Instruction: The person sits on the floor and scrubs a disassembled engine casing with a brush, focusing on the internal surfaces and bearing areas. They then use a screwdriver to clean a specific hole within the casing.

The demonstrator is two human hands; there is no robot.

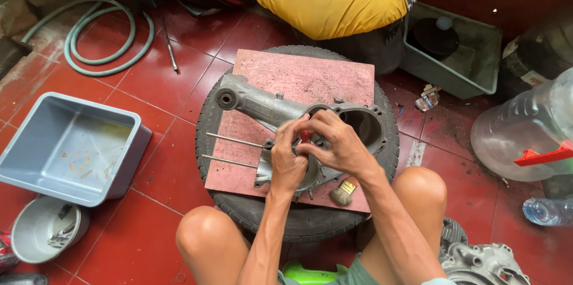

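Observation:
A grey metal engine casing point(262, 106) with a long arm and a round opening lies on a reddish board point(310, 76), which rests on a black tyre point(209, 112). Two thin metal rods point(230, 140) stick out of the casing to the left. My left hand point(287, 156) and my right hand point(334, 142) meet over the casing's middle, both pinched around a small red-handled tool point(305, 136). What the tool's tip touches is hidden by my fingers. A small brush point(343, 192) lies on the board beside my right wrist.
A grey plastic tub point(36, 159) and a small white bowl point(30, 225) sit at the left on the red tile floor. A green hose point(101, 40) coils at the back left. A yellow cushion point(334, 1), a grey tray point(477, 76), a clear jug point(525, 136) and another engine part point(477, 264) stand at the right.

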